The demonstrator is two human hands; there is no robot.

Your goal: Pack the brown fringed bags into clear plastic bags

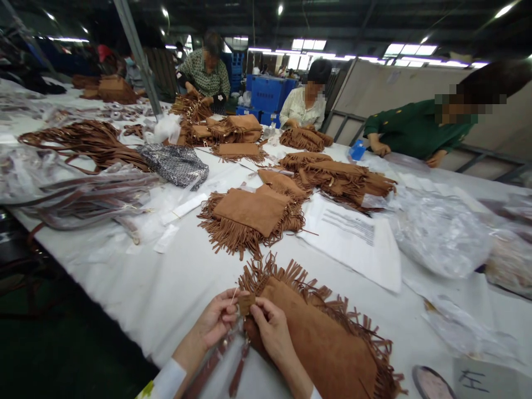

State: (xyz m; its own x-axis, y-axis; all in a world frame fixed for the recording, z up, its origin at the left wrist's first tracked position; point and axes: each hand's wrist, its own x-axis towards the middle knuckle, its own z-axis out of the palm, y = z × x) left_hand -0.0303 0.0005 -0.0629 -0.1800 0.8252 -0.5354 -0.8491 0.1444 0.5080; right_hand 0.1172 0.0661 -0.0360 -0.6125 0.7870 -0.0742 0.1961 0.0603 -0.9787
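Several wrapped brown straps (91, 202) at far left of the white table (120, 266), close to its near edge; loose pile, so one catching on a sleeve could draw others over the side. Next, left hand (216, 317): thumb and index finger pinched together at a thin pale cord (234, 295). Cord fine and hard to see; a slack pinch could let it slip, a hard pull might snap it. Beside it, small brown tag (246, 304), held up between the two hands above the near left corner of the fringed bag (320, 338). Just below the tag, a narrow brown strap (239, 370) runs toward the viewer; cord could snarl on its upper end if the two cross. Right hand (272, 327): thumb and fingers closed on the tag, wrist over the bag's left part. Forearm pressure there might crease or mark the soft face. Fringe along the far side looks loose; strands could tangle with the cord if it trails that way. Further right, white printed sheet (353, 238) lies flat, apart from the bag; then crumpled clear plastic (444, 233), which may slide onto the working spot if nudged. Lower right, marked card (484, 379) near the bag's fringe, easily shoved should the bag be swung round
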